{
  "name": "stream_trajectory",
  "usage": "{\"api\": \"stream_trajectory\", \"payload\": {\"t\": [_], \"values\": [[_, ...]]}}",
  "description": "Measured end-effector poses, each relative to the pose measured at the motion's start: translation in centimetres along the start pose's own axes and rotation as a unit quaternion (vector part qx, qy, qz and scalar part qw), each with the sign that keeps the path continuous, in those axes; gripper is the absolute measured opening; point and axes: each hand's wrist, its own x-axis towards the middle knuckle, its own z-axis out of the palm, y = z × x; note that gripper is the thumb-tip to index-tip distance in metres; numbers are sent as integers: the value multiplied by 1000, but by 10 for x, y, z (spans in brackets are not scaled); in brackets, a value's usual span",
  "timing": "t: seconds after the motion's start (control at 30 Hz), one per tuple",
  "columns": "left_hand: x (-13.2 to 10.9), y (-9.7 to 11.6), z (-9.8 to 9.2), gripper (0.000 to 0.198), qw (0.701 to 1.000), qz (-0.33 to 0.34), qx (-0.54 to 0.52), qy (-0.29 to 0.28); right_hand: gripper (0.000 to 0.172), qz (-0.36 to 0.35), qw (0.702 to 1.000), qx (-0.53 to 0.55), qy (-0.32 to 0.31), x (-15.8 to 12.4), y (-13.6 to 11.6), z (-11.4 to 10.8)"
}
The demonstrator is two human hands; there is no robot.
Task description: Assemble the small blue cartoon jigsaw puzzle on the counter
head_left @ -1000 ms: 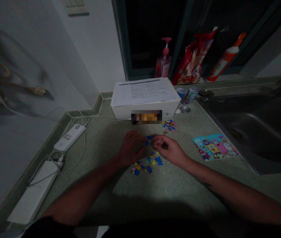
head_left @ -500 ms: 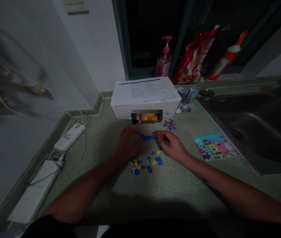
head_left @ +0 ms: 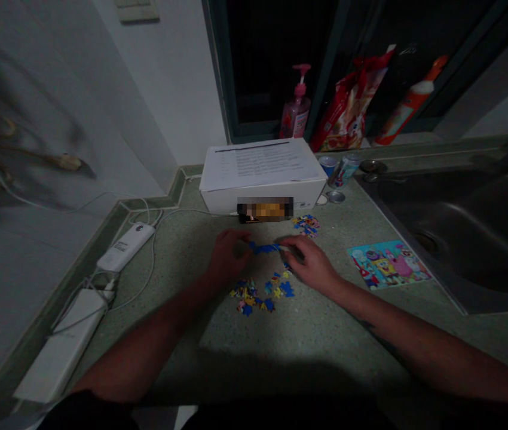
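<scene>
A short strip of joined blue jigsaw pieces (head_left: 263, 248) lies on the counter between my hands. My left hand (head_left: 229, 255) is at the strip's left end, its thumb and index finger curved apart around that end. At the right end, the fingertips of my right hand (head_left: 311, 260) pinch the strip's edge. Nearer to me are loose jigsaw pieces (head_left: 245, 290) in mixed colours, and more blue and yellow jigsaw pieces (head_left: 281, 289) lie just below the right hand. Whether the left fingertips touch the strip is too dim to tell.
Beyond my hands, another jigsaw heap (head_left: 306, 223) lies near a white box (head_left: 263, 170). A cartoon picture card (head_left: 389, 265) rests at right, beside the metal sink (head_left: 464, 239). White power strips (head_left: 72, 346) and cables line the left side. A can (head_left: 344, 170) stands behind.
My left hand has shifted slightly left, with its thumb and finger a little farther from the strip's middle. My right fingertips have moved left onto the strip's right end.
</scene>
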Motion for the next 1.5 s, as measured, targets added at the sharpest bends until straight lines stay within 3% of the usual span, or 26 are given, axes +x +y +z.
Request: {"api": "stream_trajectory", "payload": {"t": [0.6,0.93,1.5], "values": [[-3,-7,8,44,998,-22,34,-55,24,-17,1000,-6,-4,0,0,1],[3,7,0,45,990,-80,44,-109,24,-38,999,-13,3,-1,6,3],[1,4,-1,36,994,-40,10,-97,24,-53,998,-24,9,-1,7,4]]}}
